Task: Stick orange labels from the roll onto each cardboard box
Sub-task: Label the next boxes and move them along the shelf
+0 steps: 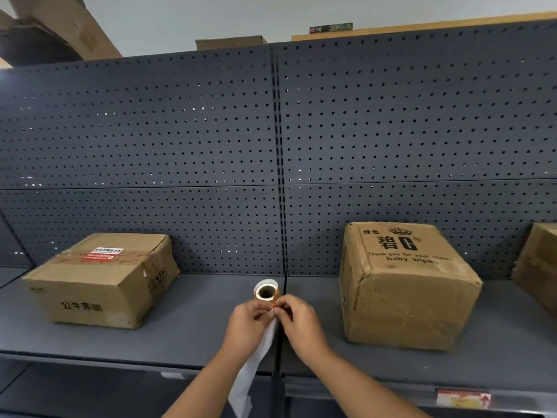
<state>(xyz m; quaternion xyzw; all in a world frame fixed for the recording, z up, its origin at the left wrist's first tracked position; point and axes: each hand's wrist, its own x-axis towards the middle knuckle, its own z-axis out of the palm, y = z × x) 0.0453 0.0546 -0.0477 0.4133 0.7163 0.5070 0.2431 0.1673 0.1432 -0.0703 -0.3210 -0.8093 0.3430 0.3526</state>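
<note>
Two hands meet over the middle of the shelf: the left hand [245, 325] curls its fingers round the label roll [265, 291], and the right hand [301, 322] pinches an orange label [275, 298] at the roll's edge with thumb and fingertips. There is one roll — a small cylinder with a hollow cardboard core, its open end facing the camera — and one long strip of white backing paper [251, 369], limp and smooth, hanging down from between the hands past the shelf edge. Three cardboard boxes stand on the grey metal shelf [193, 324]: a low, wide box [104, 282] to the left with a red-and-white sticker on its taped top, a taller, dented cube-like box [405, 285] to the right printed "baby wipes", and a third box [539, 263] cut off at the right edge. Behind them rises a dark perforated metal panel [150, 131].
</note>
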